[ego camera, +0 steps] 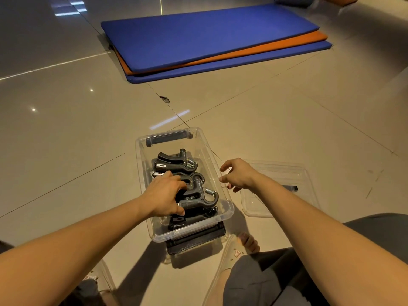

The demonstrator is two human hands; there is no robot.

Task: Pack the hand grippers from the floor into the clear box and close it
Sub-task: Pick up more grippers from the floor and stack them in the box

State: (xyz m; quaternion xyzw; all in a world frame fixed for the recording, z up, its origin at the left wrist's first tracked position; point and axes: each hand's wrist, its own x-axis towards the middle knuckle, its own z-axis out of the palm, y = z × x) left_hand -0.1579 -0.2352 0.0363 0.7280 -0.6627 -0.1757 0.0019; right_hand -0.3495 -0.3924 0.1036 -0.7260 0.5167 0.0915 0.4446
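- The person's knee in grey shorts [254, 281] and a pale sandal [237, 250] are at the bottom edge, the sandal just off the near right corner of the clear box.
- The clear box [141, 164] stands open on the tiled floor [66, 129] between the person's feet, its long sides running away from the viewer. A black latch [196, 239] hangs at its near end.
- The hand grippers [194, 195] lie inside the box, black with steel springs, packed one behind another from the near end to past the middle. None shows on the floor.
- The left hand [164, 195] reaches in over the box's left wall and lies on the middle grippers, fingers bent down over them and thumb against the near one. Whether it clasps one or only rests on it cannot be told.
- The right hand [239, 175] hangs above the box's right rim, fingers loosely curled, with nothing in it.
- The lid [280, 173], also clear, lies flat on the floor just beside the box's right side, partly under the right forearm, with a small dark clip [292, 187] showing at its far side.
- A second black latch [167, 138] sits at the box's far end.
- Beyond it, a chip [164, 99] marks a floor tile joint.
- Farthest off, blue and orange mats [209, 36] lie stacked on the floor.
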